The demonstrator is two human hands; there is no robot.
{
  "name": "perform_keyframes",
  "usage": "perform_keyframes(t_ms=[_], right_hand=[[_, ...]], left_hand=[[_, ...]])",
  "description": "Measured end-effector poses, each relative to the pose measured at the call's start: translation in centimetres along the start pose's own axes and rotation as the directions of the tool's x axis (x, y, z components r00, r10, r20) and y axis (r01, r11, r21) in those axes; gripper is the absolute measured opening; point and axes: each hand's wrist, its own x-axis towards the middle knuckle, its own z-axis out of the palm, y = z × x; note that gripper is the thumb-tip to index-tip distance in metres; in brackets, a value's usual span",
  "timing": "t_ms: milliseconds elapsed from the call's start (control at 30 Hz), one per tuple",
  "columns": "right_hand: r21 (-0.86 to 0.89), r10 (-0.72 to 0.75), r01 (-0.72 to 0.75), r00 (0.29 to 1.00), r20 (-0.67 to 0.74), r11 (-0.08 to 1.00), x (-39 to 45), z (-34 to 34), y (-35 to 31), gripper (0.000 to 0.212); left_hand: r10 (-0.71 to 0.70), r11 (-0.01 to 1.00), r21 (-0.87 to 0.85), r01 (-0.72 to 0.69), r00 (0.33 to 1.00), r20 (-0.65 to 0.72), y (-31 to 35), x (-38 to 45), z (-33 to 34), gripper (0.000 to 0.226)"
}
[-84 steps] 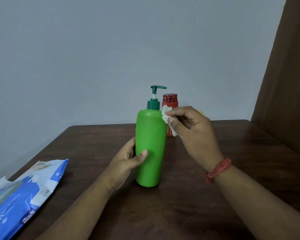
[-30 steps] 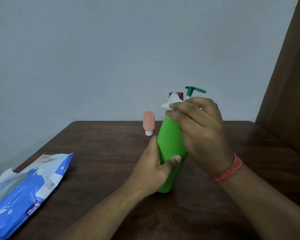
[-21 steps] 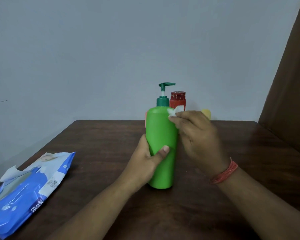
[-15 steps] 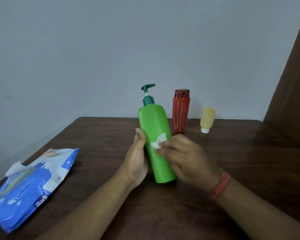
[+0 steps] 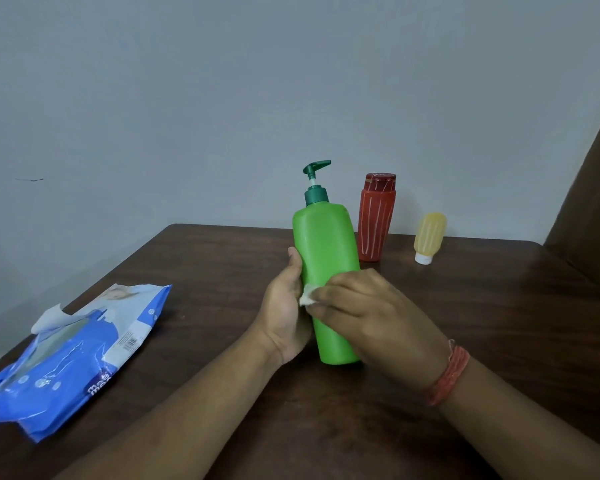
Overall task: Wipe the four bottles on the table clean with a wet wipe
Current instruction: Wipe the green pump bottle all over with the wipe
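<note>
Head view puts the green pump bottle (image 5: 326, 282) at the centre, standing tilted slightly left on the dark wooden table (image 5: 499, 306), and everything else is placed from it. Nearest, against its left flank, the left hand (image 5: 284, 317) steadies it with fingers lying fairly straight along the side. Across its lower front, the right hand (image 5: 368, 313) has fingers curled, pinching a small wad of wet wipe (image 5: 307, 296) against the plastic. Well to the bottle's left lies one blue wipes pack (image 5: 70, 355), flap open. Just behind the bottle to its right stands a red bottle (image 5: 375, 218), and farther right a small yellow bottle (image 5: 428, 237) rests on its white cap. Count: three bottles visible, one wipe, one pack; the task names four, so the fourth is probably hidden behind the green one. Risks, as I judge them: a hard sideways stroke could slide or topple the leaning bottle, since the left hand only braces it, knocking the red one behind; the tiny wad may also slip from the pinch.
</note>
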Motion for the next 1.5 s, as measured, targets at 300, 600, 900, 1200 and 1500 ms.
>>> perform_keyframes(t_ms=[300, 600, 900, 1200, 1500], right_hand=[[0.172, 0.019, -0.028, 0.998, 0.057, 0.985, -2.0, 0.2, 0.6, 0.019], [0.232, 0.277, -0.270, 0.961, 0.006, 0.934, -1.9, 0.6, 1.2, 0.011], [0.022, 0.165, -0.164, 0.974, -0.155, 0.986, 0.5, 1.4, -1.2, 0.018], [0.015, -0.075, 0.075, 0.997, 0.023, 0.997, 0.1, 2.2, -1.8, 0.018], [0.056, -0.024, 0.020, 0.996, 0.080, 0.998, -0.3, 1.7, -1.6, 0.016]], left_hand=[[0.102, 0.994, -0.031, -0.107, 0.986, -0.129, 0.3, 0.8, -1.3, 0.079], [0.165, 0.986, 0.043, -0.161, 0.979, -0.122, 0.2, 1.3, -1.5, 0.079], [0.212, 0.976, 0.062, -0.210, 0.976, -0.041, 0.4, 1.4, -0.5, 0.082], [0.189, 0.977, 0.106, -0.186, 0.982, -0.020, 0.2, 1.4, -0.5, 0.079], [0.185, 0.977, 0.113, -0.180, 0.982, -0.029, 0.3, 1.4, -0.8, 0.076]])
